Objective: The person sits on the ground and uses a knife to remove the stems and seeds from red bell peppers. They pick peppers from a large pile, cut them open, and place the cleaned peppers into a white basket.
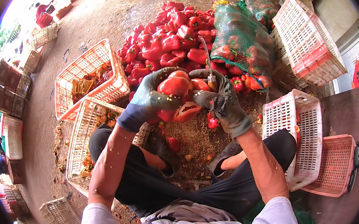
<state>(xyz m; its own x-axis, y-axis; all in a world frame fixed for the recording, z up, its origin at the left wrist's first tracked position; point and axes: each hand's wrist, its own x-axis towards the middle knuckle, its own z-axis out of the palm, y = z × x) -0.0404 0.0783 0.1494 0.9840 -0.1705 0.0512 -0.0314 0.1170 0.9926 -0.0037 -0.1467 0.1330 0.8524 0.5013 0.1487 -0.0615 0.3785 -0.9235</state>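
Observation:
My left hand (155, 90), in a blue and grey work glove, grips a red bell pepper (173, 86) that is split open. Pale seeds cling to the glove fingers. A cut piece of pepper (187, 111) hangs below, its whitish inside showing. My right hand (227, 99), gloved too, presses against the pepper from the other side. It also holds a wooden-handled tool (212, 82) with a thin curved metal blade pointing up and away. Beyond both hands rises a large heap of red bell peppers (170, 43).
Green mesh sacks of peppers (243, 40) lie behind the heap. At left, an orange-rimmed plastic crate (66, 89) and a white crate (76, 154) hold scraps. More crates (307, 143) stand by my right knee. Seeds litter the floor (193, 139) between my feet.

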